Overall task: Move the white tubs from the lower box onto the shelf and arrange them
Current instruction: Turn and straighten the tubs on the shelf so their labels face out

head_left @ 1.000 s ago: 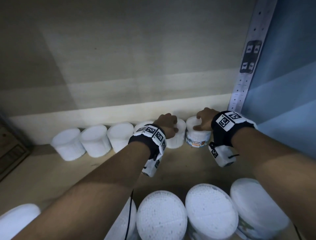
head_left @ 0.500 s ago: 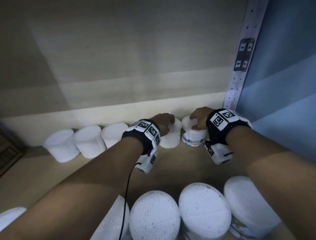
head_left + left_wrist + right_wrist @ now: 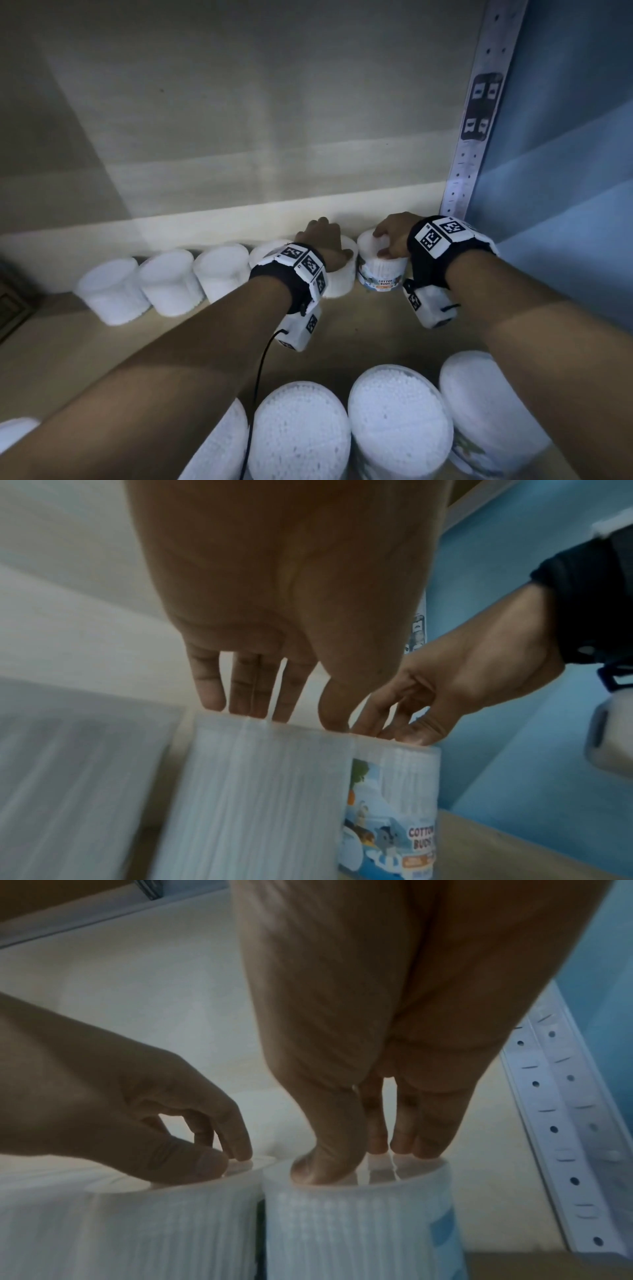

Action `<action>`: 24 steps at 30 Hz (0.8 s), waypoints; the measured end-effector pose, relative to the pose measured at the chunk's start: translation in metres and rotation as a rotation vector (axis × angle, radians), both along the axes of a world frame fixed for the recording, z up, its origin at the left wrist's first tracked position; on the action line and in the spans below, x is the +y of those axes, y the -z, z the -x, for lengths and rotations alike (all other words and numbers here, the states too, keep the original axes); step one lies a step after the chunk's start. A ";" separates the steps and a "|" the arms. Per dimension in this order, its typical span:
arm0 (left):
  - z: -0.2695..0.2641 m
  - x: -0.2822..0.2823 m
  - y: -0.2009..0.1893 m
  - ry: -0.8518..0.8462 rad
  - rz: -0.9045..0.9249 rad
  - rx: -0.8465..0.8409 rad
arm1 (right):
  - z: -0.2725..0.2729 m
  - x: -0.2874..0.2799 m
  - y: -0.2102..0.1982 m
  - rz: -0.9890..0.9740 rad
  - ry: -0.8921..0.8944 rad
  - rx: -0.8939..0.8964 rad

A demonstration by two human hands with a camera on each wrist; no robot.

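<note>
Several white tubs stand in a row along the shelf's back wall. My left hand (image 3: 325, 240) reaches down on the plain white tub (image 3: 339, 284) at the row's right part, fingers over its far rim and thumb at its near edge (image 3: 284, 715). My right hand (image 3: 390, 236) holds the neighbouring labelled tub (image 3: 380, 274), marked "Cotton Buds", by its top, with the thumb on the lid and the fingers at the far rim (image 3: 359, 1161). The two tubs (image 3: 154, 1231) (image 3: 352, 1231) stand side by side, almost touching.
Three more tubs (image 3: 171, 281) continue the back row to the left. A front row of larger-looking tubs (image 3: 399, 414) lies under my forearms. The bare shelf board (image 3: 85, 359) lies between the rows. A perforated upright (image 3: 462, 178) and a blue side panel (image 3: 565, 171) close the right side.
Both hands stay on their tubs at the back right. The left fingers have stretched farther over their tub toward the wall, and the view has shifted slightly.
</note>
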State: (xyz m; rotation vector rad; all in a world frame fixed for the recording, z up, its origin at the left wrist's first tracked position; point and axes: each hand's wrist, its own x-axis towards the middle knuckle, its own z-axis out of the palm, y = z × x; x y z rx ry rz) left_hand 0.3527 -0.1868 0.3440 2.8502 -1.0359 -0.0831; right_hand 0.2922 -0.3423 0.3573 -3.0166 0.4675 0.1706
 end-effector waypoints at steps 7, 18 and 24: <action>-0.004 0.006 -0.006 0.083 0.002 0.110 | 0.000 0.003 -0.001 0.015 -0.006 -0.018; -0.004 0.001 -0.005 -0.042 0.140 0.015 | 0.003 0.003 -0.001 -0.010 0.004 -0.021; -0.003 -0.002 0.003 -0.045 0.075 -0.012 | 0.003 0.002 0.000 -0.024 0.006 -0.025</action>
